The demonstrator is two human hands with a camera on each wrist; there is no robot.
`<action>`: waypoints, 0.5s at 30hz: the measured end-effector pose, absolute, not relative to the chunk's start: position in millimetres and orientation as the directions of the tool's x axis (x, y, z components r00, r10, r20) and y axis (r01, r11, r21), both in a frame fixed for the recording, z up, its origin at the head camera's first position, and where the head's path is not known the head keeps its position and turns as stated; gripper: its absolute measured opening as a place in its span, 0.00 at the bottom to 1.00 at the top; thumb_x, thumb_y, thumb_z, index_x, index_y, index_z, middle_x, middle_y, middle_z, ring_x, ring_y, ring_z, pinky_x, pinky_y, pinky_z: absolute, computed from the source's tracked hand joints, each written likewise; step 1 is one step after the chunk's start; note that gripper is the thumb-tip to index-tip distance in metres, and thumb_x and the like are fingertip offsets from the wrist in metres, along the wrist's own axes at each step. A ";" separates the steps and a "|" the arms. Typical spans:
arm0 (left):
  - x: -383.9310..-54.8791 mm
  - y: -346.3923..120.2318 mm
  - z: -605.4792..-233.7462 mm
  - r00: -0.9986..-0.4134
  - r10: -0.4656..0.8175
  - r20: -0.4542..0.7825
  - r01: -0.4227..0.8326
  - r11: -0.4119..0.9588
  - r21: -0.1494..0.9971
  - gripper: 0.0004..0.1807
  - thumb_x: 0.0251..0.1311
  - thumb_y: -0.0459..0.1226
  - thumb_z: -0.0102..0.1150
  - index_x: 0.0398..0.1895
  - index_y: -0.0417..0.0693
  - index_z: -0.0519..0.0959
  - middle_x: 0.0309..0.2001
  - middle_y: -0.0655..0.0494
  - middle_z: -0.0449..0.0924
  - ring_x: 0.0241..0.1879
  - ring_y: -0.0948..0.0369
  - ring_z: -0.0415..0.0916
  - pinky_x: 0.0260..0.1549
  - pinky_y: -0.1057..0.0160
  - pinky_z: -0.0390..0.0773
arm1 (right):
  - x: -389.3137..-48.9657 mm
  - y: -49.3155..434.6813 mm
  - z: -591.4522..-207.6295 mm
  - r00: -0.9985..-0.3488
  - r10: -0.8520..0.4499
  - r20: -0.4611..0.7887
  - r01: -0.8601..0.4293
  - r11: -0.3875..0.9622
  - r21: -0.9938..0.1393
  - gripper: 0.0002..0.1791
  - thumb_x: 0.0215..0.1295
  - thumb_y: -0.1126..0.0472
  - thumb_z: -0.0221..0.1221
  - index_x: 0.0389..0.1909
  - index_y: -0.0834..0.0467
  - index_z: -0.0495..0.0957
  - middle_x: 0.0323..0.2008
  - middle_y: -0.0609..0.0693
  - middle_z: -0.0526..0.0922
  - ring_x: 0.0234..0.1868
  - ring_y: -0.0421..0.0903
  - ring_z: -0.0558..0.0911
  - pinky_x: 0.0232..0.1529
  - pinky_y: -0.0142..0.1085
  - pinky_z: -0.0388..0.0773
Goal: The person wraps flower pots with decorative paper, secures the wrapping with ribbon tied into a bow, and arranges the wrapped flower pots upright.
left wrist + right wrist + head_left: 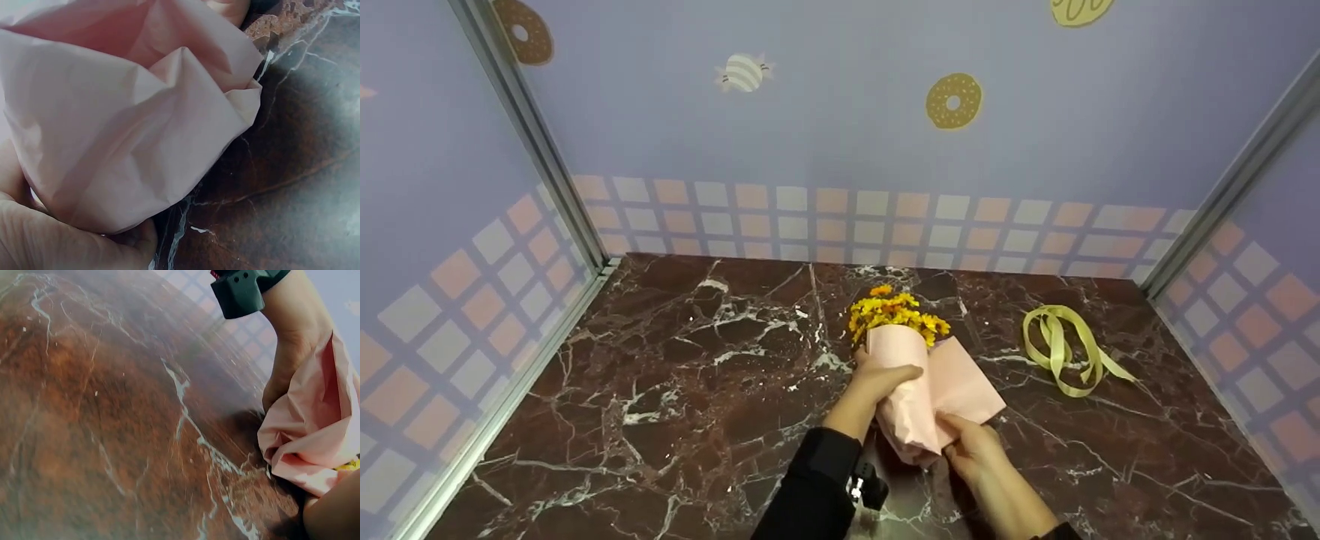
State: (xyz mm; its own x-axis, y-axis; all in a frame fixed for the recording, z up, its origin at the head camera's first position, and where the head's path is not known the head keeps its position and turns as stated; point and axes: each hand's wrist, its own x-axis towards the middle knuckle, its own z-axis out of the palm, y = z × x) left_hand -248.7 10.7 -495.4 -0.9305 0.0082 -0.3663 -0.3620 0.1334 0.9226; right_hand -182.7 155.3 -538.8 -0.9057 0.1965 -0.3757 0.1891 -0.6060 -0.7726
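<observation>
A bunch of yellow flowers point(889, 311) pokes out of the far end of a pink wrapping paper point(904, 390), which is rolled around it. My left hand point(877, 379) grips the rolled paper from the left, thumb across its top. On the right, my right hand point(971, 446) pinches the paper's lower edge, near a loose flap point(964, 379) that spreads to the right. In the left wrist view the crumpled lower end of the paper point(124, 129) gapes open. A little yellow point(351, 464) shows beside the paper in the right wrist view. The stems are hidden inside.
A loosely coiled yellow-green ribbon point(1061, 349) lies to the right on the dark red marbled table point(720, 420). Patterned wall panels point(840, 135) stand behind the table and on both sides. A camera point(870, 487) is strapped to the left wrist.
</observation>
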 end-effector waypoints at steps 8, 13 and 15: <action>-252.3 8.9 -498.1 -0.919 0.007 -0.394 -0.391 0.110 0.914 0.65 0.44 0.43 0.74 0.76 0.38 0.38 0.66 0.30 0.57 0.62 0.39 0.63 0.58 0.45 0.69 | -180.8 143.8 -533.1 -0.894 0.288 -0.343 0.154 -0.521 -0.840 0.06 0.60 0.80 0.53 0.37 0.73 0.68 0.26 0.52 0.78 0.26 0.42 0.80 0.30 0.32 0.81; -251.0 5.2 -501.9 -0.928 0.005 -0.372 -0.371 0.037 0.928 0.61 0.43 0.41 0.74 0.75 0.40 0.43 0.64 0.32 0.60 0.60 0.41 0.65 0.57 0.46 0.70 | -178.5 143.3 -533.8 -0.893 0.238 -0.383 0.209 -0.535 -0.819 0.05 0.62 0.78 0.53 0.38 0.73 0.68 0.25 0.52 0.79 0.27 0.43 0.81 0.31 0.32 0.82; -250.2 2.3 -502.3 -0.933 0.006 -0.361 -0.360 0.006 0.933 0.59 0.42 0.41 0.74 0.75 0.40 0.46 0.63 0.32 0.61 0.59 0.41 0.65 0.56 0.46 0.70 | -177.9 142.3 -534.3 -0.903 0.213 -0.373 0.205 -0.549 -0.810 0.05 0.62 0.78 0.53 0.39 0.74 0.69 0.27 0.53 0.79 0.29 0.43 0.82 0.34 0.34 0.82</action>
